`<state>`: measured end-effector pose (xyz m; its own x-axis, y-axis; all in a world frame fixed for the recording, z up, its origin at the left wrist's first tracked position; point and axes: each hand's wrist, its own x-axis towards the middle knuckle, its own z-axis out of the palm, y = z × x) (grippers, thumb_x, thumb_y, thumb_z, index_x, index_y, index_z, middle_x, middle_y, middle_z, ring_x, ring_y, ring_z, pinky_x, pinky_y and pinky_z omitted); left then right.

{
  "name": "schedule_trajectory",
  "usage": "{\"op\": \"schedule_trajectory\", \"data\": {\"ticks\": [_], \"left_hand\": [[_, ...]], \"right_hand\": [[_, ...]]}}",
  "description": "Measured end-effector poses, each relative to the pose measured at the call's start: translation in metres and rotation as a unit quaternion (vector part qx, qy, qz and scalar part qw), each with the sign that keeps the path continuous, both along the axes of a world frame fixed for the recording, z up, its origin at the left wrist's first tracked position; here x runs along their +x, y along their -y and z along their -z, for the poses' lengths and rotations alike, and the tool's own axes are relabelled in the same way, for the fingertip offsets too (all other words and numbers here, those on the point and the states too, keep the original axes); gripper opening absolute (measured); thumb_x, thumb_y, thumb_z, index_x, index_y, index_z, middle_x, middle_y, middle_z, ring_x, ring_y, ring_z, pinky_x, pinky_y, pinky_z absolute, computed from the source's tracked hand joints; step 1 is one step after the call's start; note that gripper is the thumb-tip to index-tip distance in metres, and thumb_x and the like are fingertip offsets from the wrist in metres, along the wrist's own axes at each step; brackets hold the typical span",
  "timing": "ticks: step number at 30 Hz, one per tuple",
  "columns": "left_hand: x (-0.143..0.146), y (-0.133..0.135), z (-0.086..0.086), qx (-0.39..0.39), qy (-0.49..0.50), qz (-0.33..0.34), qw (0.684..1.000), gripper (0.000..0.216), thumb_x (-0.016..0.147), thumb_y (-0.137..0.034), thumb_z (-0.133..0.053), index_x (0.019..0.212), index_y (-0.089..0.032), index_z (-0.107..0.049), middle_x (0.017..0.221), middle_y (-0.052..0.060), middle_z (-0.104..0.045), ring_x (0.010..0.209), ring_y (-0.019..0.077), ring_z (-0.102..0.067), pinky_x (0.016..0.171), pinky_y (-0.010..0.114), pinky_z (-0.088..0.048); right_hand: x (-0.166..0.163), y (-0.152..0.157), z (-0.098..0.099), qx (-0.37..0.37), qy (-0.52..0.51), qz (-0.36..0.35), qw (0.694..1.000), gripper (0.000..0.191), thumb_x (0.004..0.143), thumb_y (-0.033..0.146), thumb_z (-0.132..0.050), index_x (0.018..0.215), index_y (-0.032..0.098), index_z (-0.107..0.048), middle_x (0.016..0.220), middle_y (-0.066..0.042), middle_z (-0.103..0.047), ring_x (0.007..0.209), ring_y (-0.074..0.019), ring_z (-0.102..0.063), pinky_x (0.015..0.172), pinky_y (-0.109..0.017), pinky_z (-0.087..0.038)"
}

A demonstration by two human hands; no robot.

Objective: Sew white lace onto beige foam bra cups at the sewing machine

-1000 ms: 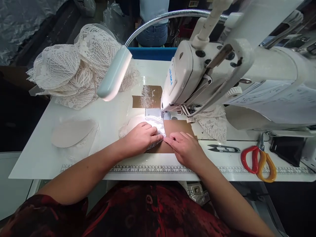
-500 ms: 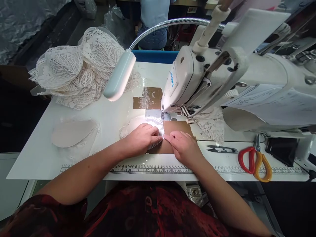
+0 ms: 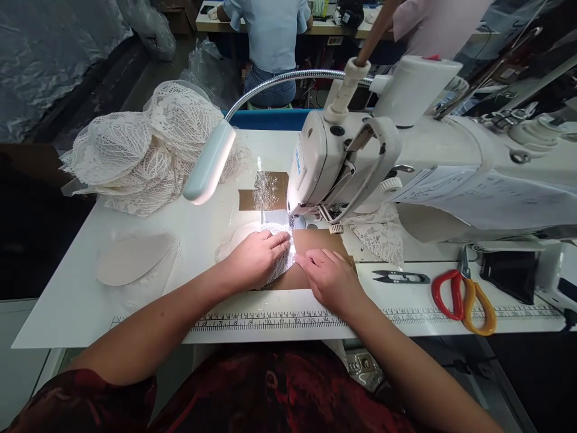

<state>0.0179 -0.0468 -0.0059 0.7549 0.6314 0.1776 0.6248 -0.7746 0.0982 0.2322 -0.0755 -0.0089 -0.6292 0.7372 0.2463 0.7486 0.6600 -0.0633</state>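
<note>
Hands (image 3: pixel 255 255) at patterned lace (image 3: pixel 283 262), seemingly curved

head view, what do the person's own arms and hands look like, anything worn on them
The left hand and right hand are ungloved, with no watch or bracelet visible. Both forearms are bare. The left sleeve is loose, patterned in dark red and black, ending near the elbow, matching the top.

lamp (image 3: pixel 210 163) bleaching lace (image 3: pixel 285 258), dim edges, perhaps blurred
</note>
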Motion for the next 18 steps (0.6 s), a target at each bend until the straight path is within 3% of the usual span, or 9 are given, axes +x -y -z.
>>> {"op": "schedule_trajectory", "data": {"ticks": [10,18], "left_hand": [[-0.006,-0.017,0.0,0.002,-0.008,0.031,0.999,0.047,0.081,-0.01,-0.044,0.125,-0.005,-0.057,0.131,0.017,-0.056,0.09,0.0245,-0.059,0.076,0.039,-0.05],[-0.009,-0.043,-0.004,0.018,-0.031,0.042,0.998,0.043,0.084,-0.012,-0.044,0.125,-0.008,-0.057,0.131,0.016,-0.056,0.088,0.023,-0.06,0.074,0.037,-0.047]], "right_hand": [[-0.002,-0.009,-0.003,-0.029,-0.003,-0.003,1.0,0.029,0.085,0.007,-0.041,0.097,0.017,-0.067,0.078,-0.005,-0.059,0.069,-0.0177,-0.041,0.064,-0.03,-0.027],[-0.013,-0.031,-0.022,-0.109,0.068,0.022,0.991,0.03,0.081,0.009,-0.046,0.101,0.017,-0.066,0.086,-0.007,-0.061,0.074,-0.0192,-0.048,0.063,-0.031,-0.03]]}}
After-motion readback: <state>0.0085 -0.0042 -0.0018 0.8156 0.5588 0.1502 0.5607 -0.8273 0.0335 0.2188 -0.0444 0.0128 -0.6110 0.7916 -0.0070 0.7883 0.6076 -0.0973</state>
